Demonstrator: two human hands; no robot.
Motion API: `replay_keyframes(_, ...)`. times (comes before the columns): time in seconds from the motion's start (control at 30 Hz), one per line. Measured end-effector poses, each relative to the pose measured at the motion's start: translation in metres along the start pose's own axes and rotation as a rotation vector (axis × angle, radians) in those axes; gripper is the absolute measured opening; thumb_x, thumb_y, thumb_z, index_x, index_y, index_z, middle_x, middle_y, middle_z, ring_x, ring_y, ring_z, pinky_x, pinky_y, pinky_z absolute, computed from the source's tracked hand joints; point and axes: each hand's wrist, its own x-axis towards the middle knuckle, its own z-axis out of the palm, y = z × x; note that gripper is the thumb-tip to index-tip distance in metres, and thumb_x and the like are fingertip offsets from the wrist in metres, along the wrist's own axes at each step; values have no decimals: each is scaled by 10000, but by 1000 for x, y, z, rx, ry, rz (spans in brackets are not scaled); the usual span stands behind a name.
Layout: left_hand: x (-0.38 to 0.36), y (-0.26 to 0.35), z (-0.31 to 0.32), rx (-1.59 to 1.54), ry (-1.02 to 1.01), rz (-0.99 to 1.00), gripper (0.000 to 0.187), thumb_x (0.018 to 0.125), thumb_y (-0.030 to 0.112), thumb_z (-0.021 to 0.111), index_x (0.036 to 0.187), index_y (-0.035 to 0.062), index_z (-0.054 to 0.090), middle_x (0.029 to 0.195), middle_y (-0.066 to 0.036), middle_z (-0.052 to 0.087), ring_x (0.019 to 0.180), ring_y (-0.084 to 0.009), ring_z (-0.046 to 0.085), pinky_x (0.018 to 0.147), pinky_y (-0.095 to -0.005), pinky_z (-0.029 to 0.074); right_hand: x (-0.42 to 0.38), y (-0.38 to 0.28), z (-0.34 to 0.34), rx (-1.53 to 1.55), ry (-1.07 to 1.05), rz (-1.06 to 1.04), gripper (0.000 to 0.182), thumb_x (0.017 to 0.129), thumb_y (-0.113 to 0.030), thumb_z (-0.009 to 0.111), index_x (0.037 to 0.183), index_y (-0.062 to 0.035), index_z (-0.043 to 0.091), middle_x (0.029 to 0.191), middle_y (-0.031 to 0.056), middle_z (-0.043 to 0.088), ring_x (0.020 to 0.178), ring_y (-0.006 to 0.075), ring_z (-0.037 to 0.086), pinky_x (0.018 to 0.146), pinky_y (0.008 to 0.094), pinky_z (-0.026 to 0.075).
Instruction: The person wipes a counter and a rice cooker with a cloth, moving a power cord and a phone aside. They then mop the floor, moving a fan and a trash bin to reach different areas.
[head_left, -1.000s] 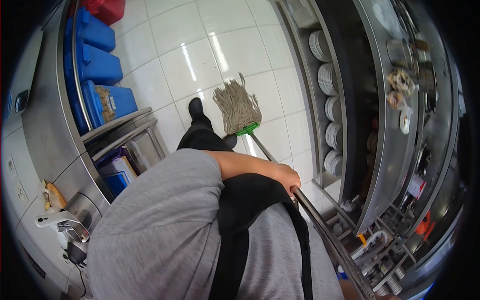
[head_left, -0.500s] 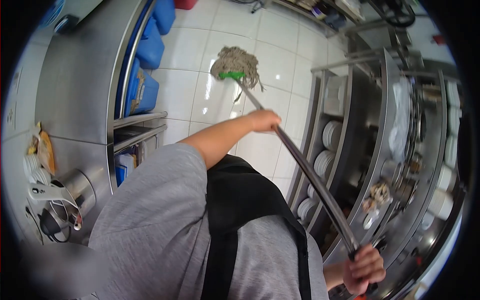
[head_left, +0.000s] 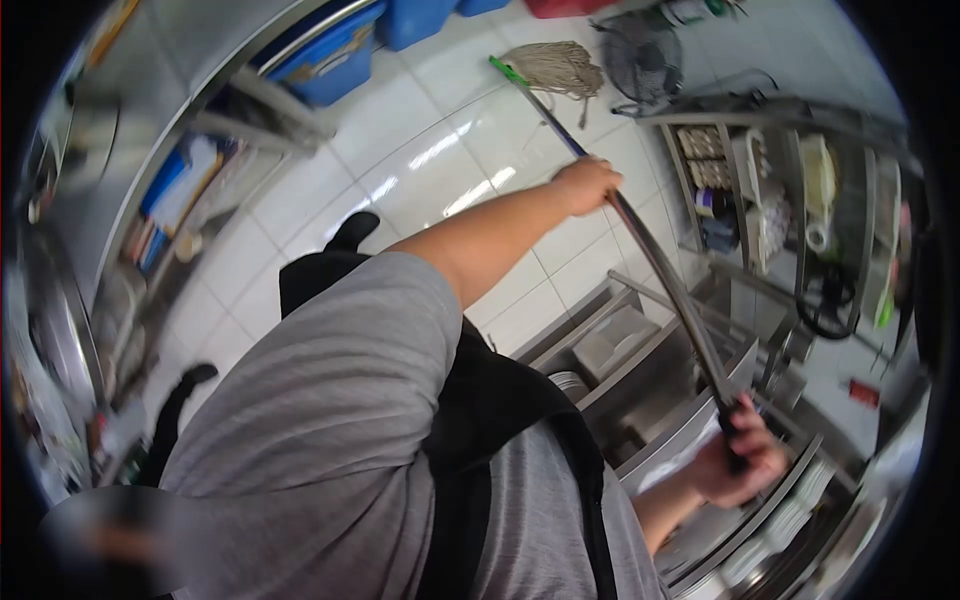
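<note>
A mop with a green clamp (head_left: pixel 509 71) and grey-beige strands (head_left: pixel 556 69) lies on the white tiled floor (head_left: pixel 420 150), its strands beside a standing fan. From the clamp, a long metal handle (head_left: pixel 660 262) slants down to the right. My left hand (head_left: pixel 588 186) is closed around the middle of this handle, arm stretched out. Nearer my body, my right hand (head_left: pixel 740 462) wraps round the black grip at the handle's end.
Blue bins (head_left: pixel 335 65) stand below a steel counter at the upper left, with a red object (head_left: pixel 570 6) beyond. The black fan (head_left: pixel 642 58) is near a rack of egg trays (head_left: pixel 703 158). Steel shelves (head_left: pixel 640 390) with plates stand close on the right. My shoes (head_left: pixel 352 230) show on the floor.
The view has turned, bringing the fan and egg rack in. The mop head has moved up and right to the fan. Both hands still hold the handle.
</note>
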Motion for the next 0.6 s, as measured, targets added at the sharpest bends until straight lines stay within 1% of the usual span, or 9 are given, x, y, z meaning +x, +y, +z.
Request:
replay_keyframes(0.07,-9,41,-4,-29,6,11,235,768,270,694,899,134,554,952,-56,594,965,-278,575,898,-451,437,43,-25,-46,44,-90,-63,296,901,-394,471,856,-101,459,615,49,450,653,282,543,789,554,452)
replay_keyframes(0.1,-21,64,-8,-48,10,12,241,783,307,680,897,136,555,954,-52,595,970,-269,580,905,-467,430,67,-39,-46,64,-95,-113,287,852,-371,544,833,-97,461,553,2,400,574,199,503,723,415,450)
replay_keyframes(0.13,-34,79,-10,-67,45,44,235,794,319,667,889,134,556,939,-52,600,950,-265,590,904,-480,424,90,-53,-95,131,-211,-62,401,833,-530,537,849,-134,482,613,6,439,636,230,478,765,466,378)
replay_keyframes(0.2,-61,105,-24,-105,64,94,228,813,329,646,874,128,557,911,-50,612,909,-263,609,904,-476,420,122,-73,-109,187,-165,-147,372,748,-483,633,853,-133,562,587,-17,458,603,178,471,725,398,351)
replay_keyframes(0.23,-79,115,-30,-130,45,106,225,821,327,638,868,124,556,897,-49,618,887,-265,617,905,-459,422,122,-78,-35,273,-183,-301,146,862,-264,592,843,-124,557,556,-6,530,508,131,541,534,322,485)
replay_keyframes(0.3,-116,118,-35,-184,92,100,206,821,292,641,862,113,547,841,-43,622,839,-269,620,847,-424,455,154,-83,-123,365,-182,-122,305,723,-400,661,804,-120,572,563,-30,432,558,141,448,699,357,337)
replay_keyframes(0.43,-214,101,-52,-406,79,-49,213,804,266,663,855,100,539,845,-39,650,825,-252,635,683,-407,481,148,-58,-74,671,-364,46,264,803,-306,611,778,-103,444,505,-37,353,488,115,414,635,299,387)
replay_keyframes(0.47,-242,89,-58,-354,97,-136,204,790,218,674,855,91,529,810,-52,628,797,-256,627,669,-399,478,131,-53,-38,566,-188,36,273,772,-261,652,732,-120,422,490,-55,326,449,76,341,586,256,327)
replay_keyframes(0.6,-378,18,-78,-111,338,-496,223,723,51,711,856,59,533,751,-98,592,690,-266,607,616,-375,475,70,-13,60,869,-394,283,261,859,-224,579,710,-164,374,528,-49,299,475,79,290,554,277,266)
